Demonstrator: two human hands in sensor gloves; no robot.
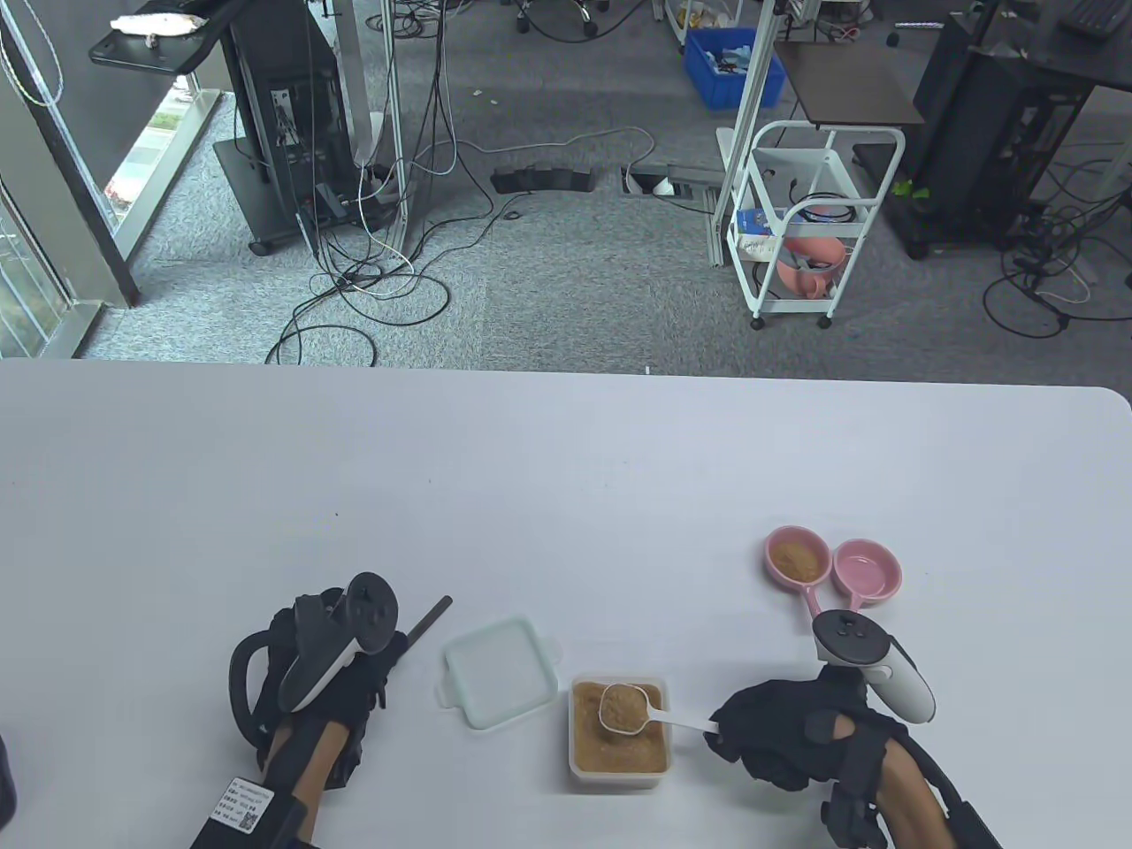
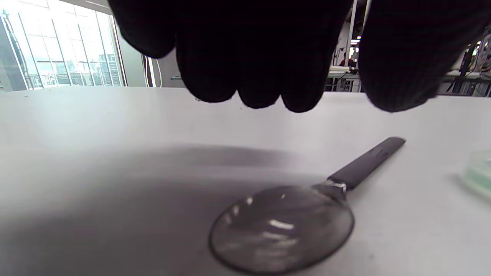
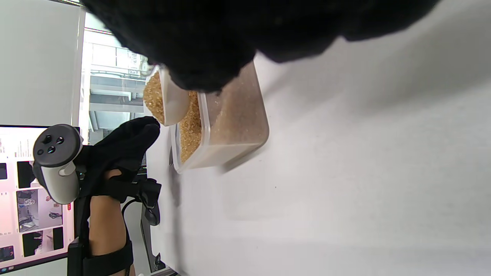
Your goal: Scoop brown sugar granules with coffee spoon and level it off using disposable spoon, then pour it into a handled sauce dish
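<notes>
My right hand (image 1: 778, 734) pinches the handle of a white spoon (image 1: 623, 707), whose round bowl is heaped with brown sugar and hangs just over the sugar container (image 1: 619, 774). The right wrist view shows the loaded white spoon (image 3: 161, 97) at the container's (image 3: 230, 126) rim. My left hand (image 1: 358, 699) hovers over a dark translucent spoon (image 2: 284, 226) lying flat on the table, fingers (image 2: 261, 57) hanging above it without touching. Only this dark spoon's handle (image 1: 429, 619) shows in the table view. Two joined pink handled sauce dishes stand at the right: one holds sugar (image 1: 799, 559), the other (image 1: 867, 570) is bare.
The container's pale green lid (image 1: 500, 672) lies between the dark spoon and the container. The pink dishes' handle (image 1: 818, 606) points toward my right hand's tracker. The white table (image 1: 566, 460) stretches far behind.
</notes>
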